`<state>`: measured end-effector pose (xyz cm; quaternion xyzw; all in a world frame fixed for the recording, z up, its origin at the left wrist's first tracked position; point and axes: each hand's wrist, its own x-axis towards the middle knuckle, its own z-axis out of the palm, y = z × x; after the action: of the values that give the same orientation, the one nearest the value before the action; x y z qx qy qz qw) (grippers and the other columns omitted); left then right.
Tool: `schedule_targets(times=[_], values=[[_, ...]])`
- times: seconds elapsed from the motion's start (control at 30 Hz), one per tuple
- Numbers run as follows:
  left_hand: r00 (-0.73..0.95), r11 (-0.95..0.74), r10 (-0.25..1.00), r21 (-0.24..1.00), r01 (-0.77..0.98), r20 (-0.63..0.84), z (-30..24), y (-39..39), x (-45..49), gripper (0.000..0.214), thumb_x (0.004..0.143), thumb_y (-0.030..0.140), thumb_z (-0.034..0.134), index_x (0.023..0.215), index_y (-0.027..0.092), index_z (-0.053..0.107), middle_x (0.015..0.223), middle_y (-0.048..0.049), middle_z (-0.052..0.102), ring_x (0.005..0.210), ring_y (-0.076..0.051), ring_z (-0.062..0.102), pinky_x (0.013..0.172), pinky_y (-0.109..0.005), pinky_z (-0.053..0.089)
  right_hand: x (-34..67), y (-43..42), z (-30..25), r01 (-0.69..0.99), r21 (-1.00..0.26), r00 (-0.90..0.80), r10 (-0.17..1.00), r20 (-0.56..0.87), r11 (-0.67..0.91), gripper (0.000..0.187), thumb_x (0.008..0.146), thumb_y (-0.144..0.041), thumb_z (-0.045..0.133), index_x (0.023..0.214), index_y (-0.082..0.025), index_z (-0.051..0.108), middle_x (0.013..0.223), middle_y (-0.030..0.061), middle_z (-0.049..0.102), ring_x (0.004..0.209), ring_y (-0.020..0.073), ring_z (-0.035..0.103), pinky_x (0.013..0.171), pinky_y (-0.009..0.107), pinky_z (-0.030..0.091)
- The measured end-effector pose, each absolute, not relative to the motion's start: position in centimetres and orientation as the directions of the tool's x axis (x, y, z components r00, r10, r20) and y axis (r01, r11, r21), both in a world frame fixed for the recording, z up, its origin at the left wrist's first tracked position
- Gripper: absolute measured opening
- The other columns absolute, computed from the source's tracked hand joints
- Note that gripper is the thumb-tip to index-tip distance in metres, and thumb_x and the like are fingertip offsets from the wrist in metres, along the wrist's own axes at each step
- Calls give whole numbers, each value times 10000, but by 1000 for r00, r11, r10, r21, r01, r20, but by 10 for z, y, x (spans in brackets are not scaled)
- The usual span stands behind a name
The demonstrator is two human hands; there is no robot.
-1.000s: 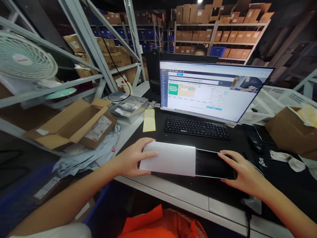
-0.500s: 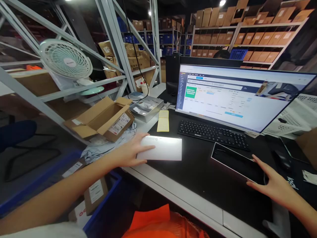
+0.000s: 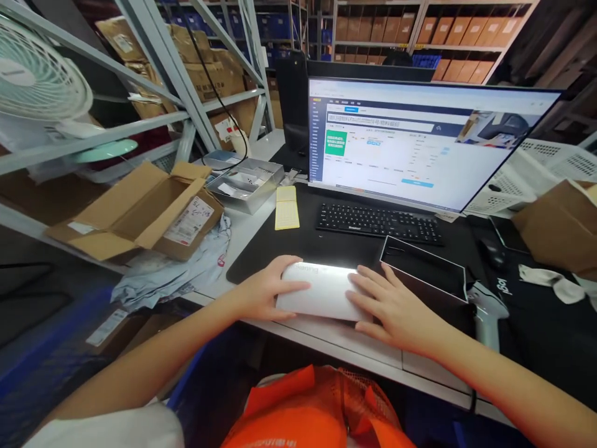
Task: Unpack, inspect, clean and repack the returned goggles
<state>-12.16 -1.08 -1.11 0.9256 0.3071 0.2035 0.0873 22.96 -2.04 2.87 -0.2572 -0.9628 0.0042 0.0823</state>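
Box cover (image 3: 321,294) under both hands, box base (image 3: 436,289) set aside

Both hands of the person now meet at one part of the package. The right hand (image 3: 396,308), which held the box base half a second ago, has left it and lies over the cover's right end, fingers spread across the top face and thumb at the near side; whether it pinches or merely rests cannot be told. The left hand (image 3: 261,292) pinches the left end between far and near sides, index finger extended on top. The pale, lettered cover is near the front edge of the worktop (image 3: 245,230), by the near edge of the black desk mat (image 3: 342,246); whether it touches the mat is unclear. The open, black-lined base sits to its right, apart from it, between keyboard (image 3: 380,223) and handheld scanner (image 3: 487,311). Cover and base thus appear fully separated, with attention, in all likelihood, now on the cover alone.
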Motion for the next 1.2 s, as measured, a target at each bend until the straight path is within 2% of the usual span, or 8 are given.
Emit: schedule_targets(times=[0.13, 0.3, 0.4, 0.53, 0.7, 0.83, 1.03, 1.2], values=[[727, -774, 624, 350, 528, 285, -23, 1, -128, 621, 806, 474, 764, 1373, 252, 641, 1520, -210, 337, 1398, -420, 398, 1117, -584, 427, 221, -9, 22, 523, -87, -840, 530, 116, 848, 504, 978, -456, 565, 1413, -200, 574, 1535, 157, 493, 1464, 400, 377, 1129, 729, 317], [719, -744, 645, 425, 515, 258, -32, 13, -130, 647, 805, 482, 767, 1401, 279, 618, 1561, -193, 320, 1422, -417, 380, 1142, -596, 390, 196, 10, 19, 522, -147, -846, 532, 38, 840, 572, 971, -506, 569, 1456, -203, 550, 1570, 161, 448, 1498, 401, 314, 1156, 728, 264], [706, -723, 663, 455, 520, 248, -34, 16, -130, 652, 803, 481, 770, 1401, 274, 616, 1562, -187, 321, 1428, -407, 378, 1145, -588, 392, 194, 19, 22, 513, -190, -853, 522, -5, 837, 584, 982, -546, 534, 1476, -236, 532, 1601, 145, 407, 1517, 405, 270, 1143, 759, 239], [699, -705, 678, 471, 530, 227, -37, 17, -132, 654, 818, 456, 761, 1429, 309, 582, 1589, -159, 273, 1455, -393, 343, 1162, -584, 376, 209, 24, 31, 543, -206, -837, 545, -50, 814, 551, 985, -568, 515, 1453, -282, 562, 1586, 128, 435, 1529, 416, 231, 1141, 778, 200], [711, -728, 661, 435, 530, 240, -45, 20, -135, 673, 809, 415, 770, 1444, 349, 556, 1588, -134, 268, 1437, -398, 357, 1158, -595, 377, 187, 29, 33, 520, -212, -851, 523, -45, 828, 623, 958, -635, 521, 1431, -235, 586, 1597, 158, 408, 1534, 425, 203, 1138, 776, 191], [716, -750, 647, 388, 536, 262, -49, 25, -136, 675, 828, 381, 739, 1468, 359, 522, 1579, -134, 280, 1412, -402, 389, 1124, -595, 415, 174, 37, 31, 464, -219, -882, 471, -24, 858, 641, 973, -629, 496, 1473, -230, 534, 1628, 159, 356, 1543, 397, 190, 1154, 755, 183], [741, -784, 609, 359, 507, 283, -48, 29, -135, 647, 837, 422, 719, 1454, 338, 541, 1559, -149, 291, 1382, -404, 421, 1092, -586, 446, 198, 28, 33, 518, -171, -854, 519, -40, 838, 632, 974, -621, 498, 1463, -222, 547, 1587, 179, 418, 1530, 415, 223, 1140, 764, 211], [727, -760, 636, 378, 529, 259, -47, 28, -134, 660, 817, 424, 735, 1445, 324, 558, 1565, -139, 293, 1401, -393, 404, 1129, -571, 412, 172, 36, 26, 486, -159, -870, 493, 5, 859, 664, 967, -632, 502, 1462, -191, 548, 1606, 187, 384, 1538, 408, 199, 1163, 735, 201]])
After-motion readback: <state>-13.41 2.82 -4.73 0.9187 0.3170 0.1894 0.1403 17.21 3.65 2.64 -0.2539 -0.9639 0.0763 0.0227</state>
